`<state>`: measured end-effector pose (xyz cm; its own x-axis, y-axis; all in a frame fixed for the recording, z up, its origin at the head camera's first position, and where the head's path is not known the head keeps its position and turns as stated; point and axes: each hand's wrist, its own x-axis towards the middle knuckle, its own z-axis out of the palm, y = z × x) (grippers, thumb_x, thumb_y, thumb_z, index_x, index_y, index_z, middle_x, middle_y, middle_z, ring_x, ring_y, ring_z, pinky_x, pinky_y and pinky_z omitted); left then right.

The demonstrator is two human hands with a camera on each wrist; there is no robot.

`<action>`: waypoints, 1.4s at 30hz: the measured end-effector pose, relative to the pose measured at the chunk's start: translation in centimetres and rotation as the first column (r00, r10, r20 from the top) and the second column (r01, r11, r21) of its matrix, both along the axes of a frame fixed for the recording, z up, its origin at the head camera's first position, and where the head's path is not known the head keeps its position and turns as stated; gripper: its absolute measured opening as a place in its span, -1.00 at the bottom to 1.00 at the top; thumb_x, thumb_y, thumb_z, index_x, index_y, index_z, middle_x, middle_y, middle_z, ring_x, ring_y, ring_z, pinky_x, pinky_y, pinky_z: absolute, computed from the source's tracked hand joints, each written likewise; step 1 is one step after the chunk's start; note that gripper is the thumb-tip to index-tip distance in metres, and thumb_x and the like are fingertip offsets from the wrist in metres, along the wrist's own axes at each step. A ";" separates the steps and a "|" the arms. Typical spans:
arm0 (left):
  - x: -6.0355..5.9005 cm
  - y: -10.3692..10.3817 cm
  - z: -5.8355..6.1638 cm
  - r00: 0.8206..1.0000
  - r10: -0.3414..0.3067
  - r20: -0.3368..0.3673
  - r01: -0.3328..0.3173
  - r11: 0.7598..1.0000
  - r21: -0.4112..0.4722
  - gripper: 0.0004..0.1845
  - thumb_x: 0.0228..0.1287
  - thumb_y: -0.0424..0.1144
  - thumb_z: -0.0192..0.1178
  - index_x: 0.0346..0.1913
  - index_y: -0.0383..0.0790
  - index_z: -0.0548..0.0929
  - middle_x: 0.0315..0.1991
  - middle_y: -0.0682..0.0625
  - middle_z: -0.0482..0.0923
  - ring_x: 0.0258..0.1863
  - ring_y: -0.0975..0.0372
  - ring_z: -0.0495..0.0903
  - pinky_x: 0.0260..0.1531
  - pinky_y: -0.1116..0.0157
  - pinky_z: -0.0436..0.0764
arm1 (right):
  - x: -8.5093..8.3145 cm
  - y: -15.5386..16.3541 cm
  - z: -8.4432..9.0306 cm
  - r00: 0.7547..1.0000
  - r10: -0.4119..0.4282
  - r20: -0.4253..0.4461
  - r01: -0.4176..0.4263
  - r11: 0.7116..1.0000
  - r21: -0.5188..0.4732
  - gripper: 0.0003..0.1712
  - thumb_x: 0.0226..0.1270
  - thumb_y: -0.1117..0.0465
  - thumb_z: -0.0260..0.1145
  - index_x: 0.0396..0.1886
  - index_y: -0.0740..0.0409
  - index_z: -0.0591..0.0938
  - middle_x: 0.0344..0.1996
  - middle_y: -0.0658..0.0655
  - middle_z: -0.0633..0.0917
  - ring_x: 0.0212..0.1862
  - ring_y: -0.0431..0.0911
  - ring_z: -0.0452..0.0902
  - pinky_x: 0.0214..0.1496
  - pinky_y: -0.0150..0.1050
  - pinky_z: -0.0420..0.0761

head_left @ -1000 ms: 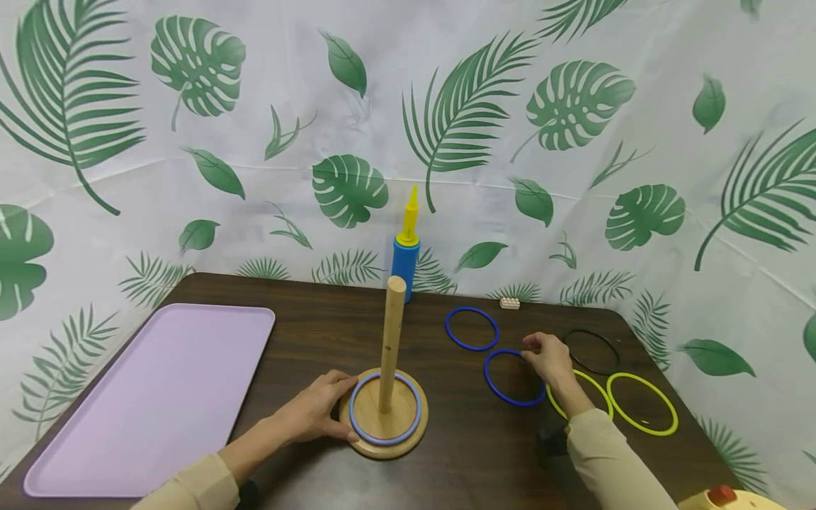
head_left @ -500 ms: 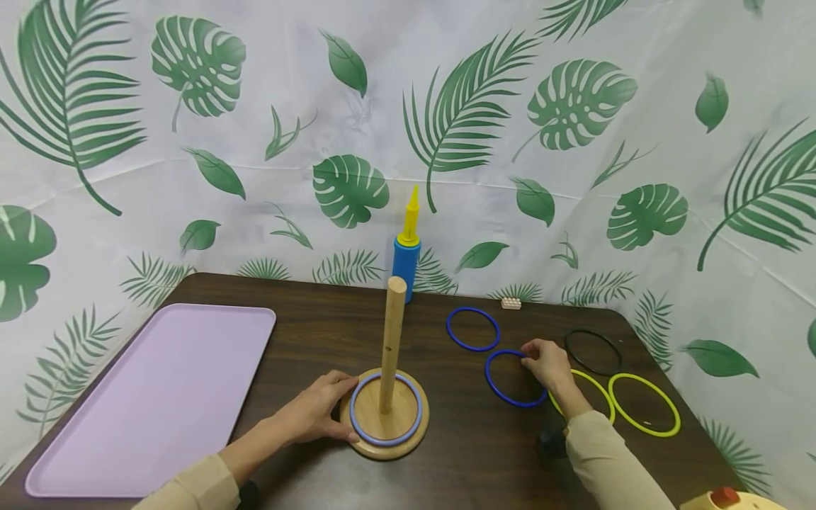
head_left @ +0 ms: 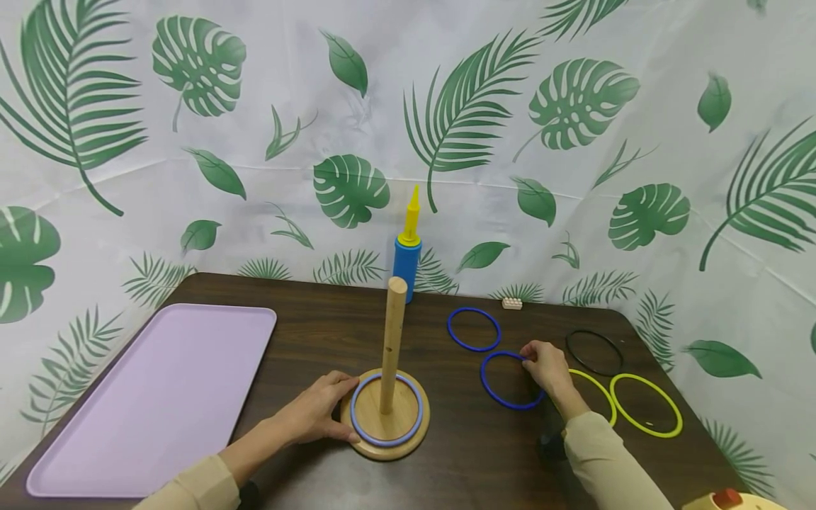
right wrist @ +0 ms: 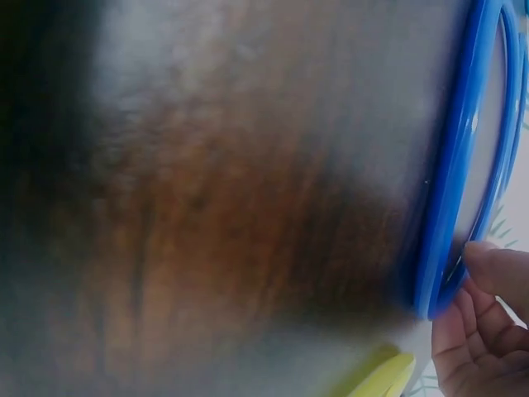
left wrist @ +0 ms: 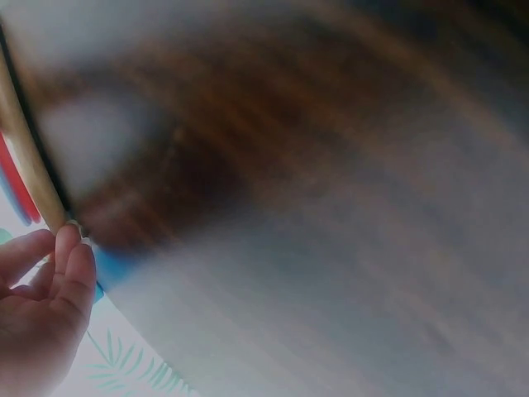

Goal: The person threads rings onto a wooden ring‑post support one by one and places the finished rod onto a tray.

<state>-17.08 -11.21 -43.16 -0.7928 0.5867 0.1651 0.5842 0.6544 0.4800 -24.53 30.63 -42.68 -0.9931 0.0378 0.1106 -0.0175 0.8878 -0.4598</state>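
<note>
My left hand (head_left: pixel 314 411) holds the edge of the round wooden base of a peg stand (head_left: pixel 392 340), thumb at the front and fingers toward the back. A light blue ring (head_left: pixel 385 443) lies on that base around the upright post. On the right, my right hand (head_left: pixel 551 372) pinches the far right side of a dark blue ring (right wrist: pixel 450 182) between thumb and fingers. That ring is tilted in the right wrist view. A second dark blue ring (head_left: pixel 478 349) lies flat just behind it.
Two yellow rings (head_left: pixel 659 433) and a black ring (head_left: pixel 602 333) lie right of my right hand. A blue and yellow hand pump (head_left: pixel 406 269) stands behind the post. A small pale block (head_left: pixel 512 304) sits at the back edge, and a lilac tray (head_left: pixel 159 397) at the left.
The dark blue ring in my right hand has shifted slightly left and its angle has changed. My left hand has stayed at the base.
</note>
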 end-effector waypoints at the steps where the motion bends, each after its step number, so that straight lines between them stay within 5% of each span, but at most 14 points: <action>1: 0.0 0.0 0.0 1.000 0.000 0.001 0.000 1.000 0.000 -0.10 -0.14 0.05 0.47 0.17 -0.54 0.43 0.06 -0.24 0.46 0.06 -0.04 0.47 0.03 0.03 0.50 | 0.0 0.0 0.0 1.000 -0.002 -0.003 0.002 1.000 0.003 -0.89 0.06 0.44 0.31 -0.35 0.33 0.64 -0.46 0.22 0.68 -0.31 0.10 0.58 -0.22 0.06 0.47; 12: -0.1 0.1 0.2 1.000 0.013 0.024 -0.013 1.000 -0.005 -0.09 -0.14 0.06 0.47 0.18 -0.53 0.42 0.08 -0.24 0.44 0.08 -0.05 0.45 0.04 0.01 0.49 | 0.3 -0.1 0.0 1.000 0.009 -0.020 -0.008 0.999 0.047 -0.95 0.08 0.40 0.34 -0.45 0.30 0.62 -0.55 0.13 0.64 -0.41 0.01 0.54 -0.32 0.00 0.48; 25: 0.0 0.0 0.4 1.000 0.011 0.028 -0.010 1.000 -0.002 -0.10 -0.14 0.04 0.48 0.18 -0.55 0.42 0.06 -0.26 0.45 0.07 -0.06 0.45 0.04 0.00 0.49 | 0.8 -0.5 0.2 0.997 -0.011 -0.071 0.009 1.000 -0.021 -0.93 0.12 0.34 0.33 -0.44 0.29 0.64 -0.52 0.11 0.64 -0.41 -0.03 0.52 -0.32 -0.10 0.50; 42: 0.2 0.1 0.3 0.999 0.023 0.027 -0.022 1.000 -0.003 -0.10 -0.17 0.02 0.50 0.17 -0.53 0.44 0.05 -0.23 0.46 0.06 -0.04 0.46 0.03 0.01 0.49 | 1.5 -2.0 2.9 0.991 -0.004 -0.135 -0.012 0.993 -0.120 -0.96 0.16 0.35 0.33 -0.41 0.27 0.67 -0.51 0.14 0.68 -0.45 -0.13 0.49 -0.38 -0.26 0.44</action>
